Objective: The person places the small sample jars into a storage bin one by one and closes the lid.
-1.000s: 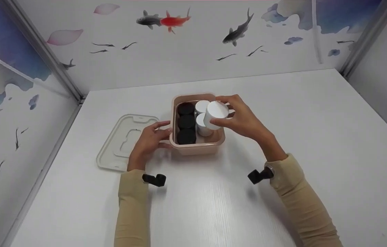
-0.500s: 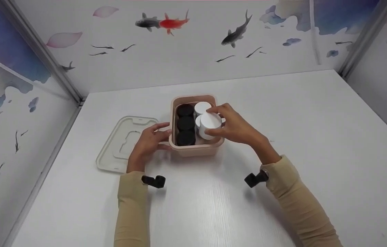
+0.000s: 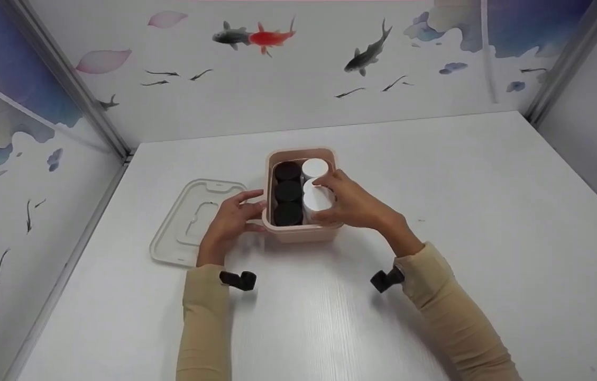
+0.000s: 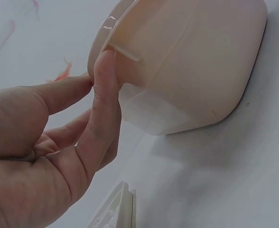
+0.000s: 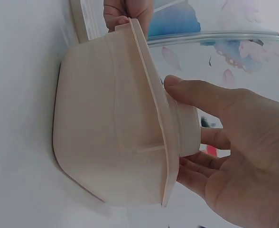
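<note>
My right hand (image 3: 356, 203) grips a white cylindrical jar (image 3: 318, 200) by its sides at the front right of a pink plastic box (image 3: 303, 234). In the right wrist view the jar's white top (image 5: 190, 128) stands above the box rim, thumb on one side and fingers on the other. My left hand (image 3: 229, 222) holds the box's left rim, its fingertips at the edge and just under it in the left wrist view. Inside the box, black round-topped jars (image 3: 288, 191) line the left side. Another white jar (image 3: 314, 168) sits at the back right; one between is mostly hidden.
A pale lid (image 3: 171, 233) lies on the white table (image 3: 462, 185) left of the box, partly behind my left hand. White walls (image 3: 298, 95) painted with fish stand at the back and both sides.
My right hand has brought the white jar down and slightly toward me, from above the box into its front right part. The left hand stays on the rim.
</note>
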`<act>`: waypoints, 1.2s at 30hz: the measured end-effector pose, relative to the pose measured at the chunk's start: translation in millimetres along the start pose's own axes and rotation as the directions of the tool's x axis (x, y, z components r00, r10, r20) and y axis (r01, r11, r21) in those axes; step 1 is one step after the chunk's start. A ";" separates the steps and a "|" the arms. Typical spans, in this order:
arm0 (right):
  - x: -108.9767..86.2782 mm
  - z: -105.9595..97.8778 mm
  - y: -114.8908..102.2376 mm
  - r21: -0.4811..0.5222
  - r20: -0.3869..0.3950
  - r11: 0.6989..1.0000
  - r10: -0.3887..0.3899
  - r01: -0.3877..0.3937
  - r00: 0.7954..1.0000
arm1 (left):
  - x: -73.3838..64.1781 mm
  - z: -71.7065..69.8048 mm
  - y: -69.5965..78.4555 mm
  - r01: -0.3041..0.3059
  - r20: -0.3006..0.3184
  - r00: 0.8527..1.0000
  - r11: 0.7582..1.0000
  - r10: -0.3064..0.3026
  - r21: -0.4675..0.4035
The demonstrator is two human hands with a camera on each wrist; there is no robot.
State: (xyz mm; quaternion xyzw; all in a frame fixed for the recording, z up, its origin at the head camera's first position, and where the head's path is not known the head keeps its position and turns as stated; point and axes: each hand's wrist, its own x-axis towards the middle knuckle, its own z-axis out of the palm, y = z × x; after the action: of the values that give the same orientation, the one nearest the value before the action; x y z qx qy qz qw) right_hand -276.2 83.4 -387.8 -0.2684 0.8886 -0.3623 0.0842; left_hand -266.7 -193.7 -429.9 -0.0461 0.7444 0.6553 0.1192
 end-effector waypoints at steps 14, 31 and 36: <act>17.0 -10.6 -16.4 -0.215 0.197 0.976 0.018 0.025 0.980 | -0.6 -3.5 -3.3 -0.009 0.003 1.000 1.000 0.009 -0.014; 23.5 -9.2 -18.2 -0.447 0.294 0.894 0.104 0.041 0.950 | 0.2 5.9 0.6 -0.013 0.017 1.000 1.000 0.013 0.001; 25.8 -8.8 -26.2 -0.457 0.317 0.888 0.104 0.056 0.943 | -5.3 1.4 4.7 0.006 -0.016 1.000 0.999 -0.006 0.033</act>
State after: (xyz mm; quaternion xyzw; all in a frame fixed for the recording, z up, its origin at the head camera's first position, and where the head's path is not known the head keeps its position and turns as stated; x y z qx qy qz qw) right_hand -290.0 59.2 -362.2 -0.3266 0.9251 -0.0902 0.1716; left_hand -262.4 -192.1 -424.3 -0.0516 0.7559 0.6422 0.1160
